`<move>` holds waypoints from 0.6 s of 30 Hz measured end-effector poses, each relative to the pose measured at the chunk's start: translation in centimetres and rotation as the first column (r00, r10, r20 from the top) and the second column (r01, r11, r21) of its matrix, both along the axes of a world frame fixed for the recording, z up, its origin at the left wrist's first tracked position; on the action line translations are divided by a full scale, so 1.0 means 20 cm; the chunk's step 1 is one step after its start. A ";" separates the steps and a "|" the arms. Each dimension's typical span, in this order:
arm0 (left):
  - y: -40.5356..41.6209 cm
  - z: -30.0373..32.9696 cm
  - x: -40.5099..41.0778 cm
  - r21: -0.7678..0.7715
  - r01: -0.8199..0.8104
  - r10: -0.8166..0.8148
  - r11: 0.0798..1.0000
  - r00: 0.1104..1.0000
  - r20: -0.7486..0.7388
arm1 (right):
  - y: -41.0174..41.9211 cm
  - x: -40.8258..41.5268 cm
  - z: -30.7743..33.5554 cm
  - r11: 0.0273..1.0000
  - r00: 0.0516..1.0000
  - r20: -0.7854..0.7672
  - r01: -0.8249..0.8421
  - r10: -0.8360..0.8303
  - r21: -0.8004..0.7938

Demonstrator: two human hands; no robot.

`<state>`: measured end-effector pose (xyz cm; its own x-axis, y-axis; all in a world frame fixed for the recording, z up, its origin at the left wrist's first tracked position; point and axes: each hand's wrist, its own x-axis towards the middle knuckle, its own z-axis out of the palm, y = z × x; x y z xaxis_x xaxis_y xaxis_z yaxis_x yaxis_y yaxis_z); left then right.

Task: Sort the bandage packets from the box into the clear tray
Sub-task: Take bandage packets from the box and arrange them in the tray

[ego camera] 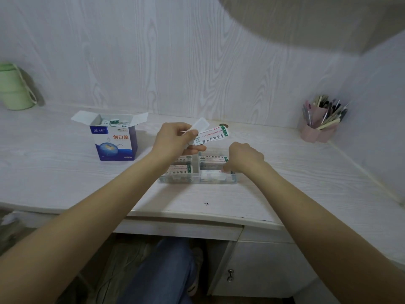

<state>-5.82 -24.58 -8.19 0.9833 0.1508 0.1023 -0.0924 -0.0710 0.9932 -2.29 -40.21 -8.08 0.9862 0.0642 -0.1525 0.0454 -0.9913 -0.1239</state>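
Green jug far left on desk; pink pen holder w/ pens far right, by wall.

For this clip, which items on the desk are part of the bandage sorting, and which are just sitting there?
Part of the job:
- bandage box, flaps open, packets inside
- clear tray, packets in its compartments
- bandage packets held in the left hand
- right hand, fingertips at the tray's near right compartment

Just lying about:
- green cup
- pink pen holder
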 end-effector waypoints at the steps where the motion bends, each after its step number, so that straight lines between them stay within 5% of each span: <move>1: 0.00 0.00 0.00 0.002 -0.001 0.001 1.000 1.000 0.002 | 0.00 0.00 0.00 1.000 1.000 -0.006 0.008 -0.008 0.015; 18: 0.00 0.00 0.00 0.017 0.009 -0.009 1.000 1.000 0.017 | 0.00 0.03 -0.02 0.996 0.998 -0.016 0.058 -0.057 0.063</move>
<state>-5.82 -24.49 -8.14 0.9826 0.1404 0.1217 -0.1103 -0.0864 0.9901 -1.69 -40.16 -8.39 0.9863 0.0176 -0.1640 -0.0135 -0.9824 -0.1865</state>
